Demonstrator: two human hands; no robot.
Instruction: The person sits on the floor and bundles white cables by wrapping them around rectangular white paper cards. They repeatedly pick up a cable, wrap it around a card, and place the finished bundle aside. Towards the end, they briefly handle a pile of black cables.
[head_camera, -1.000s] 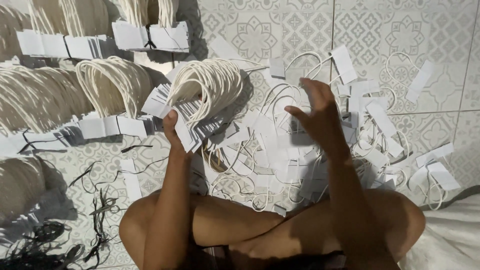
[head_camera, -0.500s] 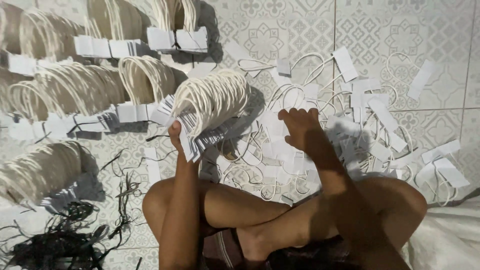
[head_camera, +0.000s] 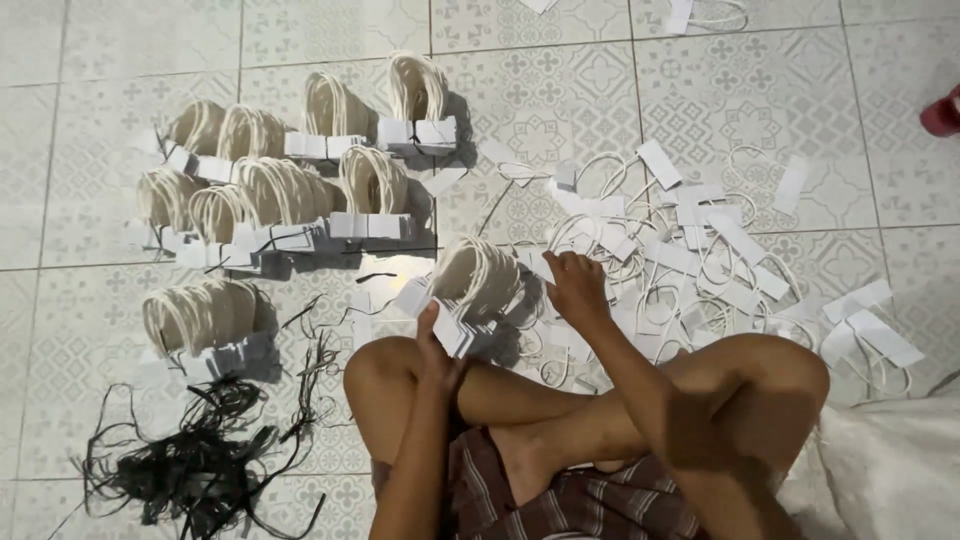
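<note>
While the person sits cross-legged on the pale patterned tile floor (head_camera: 700, 90), the left hand (head_camera: 437, 352) is closed around the stacked white paper tabs of a bundle of cream cord loop handles (head_camera: 478, 280), thumb on top, so the tabs stay squared together and the loops fan upward, away from the knees. Just to the right of that bundle, the right hand (head_camera: 575, 285) rests palm down with fingers curled on the near edge of a loose heap of white paper strips with cord loops (head_camera: 700, 250); whether it pinches one of them cannot be told. That heap spreads out to the right of the right hand, within easy reach, which seems to be why it lies unsorted there. Beyond and to the left of the left hand stand finished tied bundles of cream loops with white tabs (head_camera: 290, 185), set in rows with tabs down so they keep upright and separate. Nearer, left of the left arm, lies a tangle of thin black strings (head_camera: 200, 460), with a few strands straying toward the bundles. A red object (head_camera: 943, 112) shows far right of both hands.
</note>
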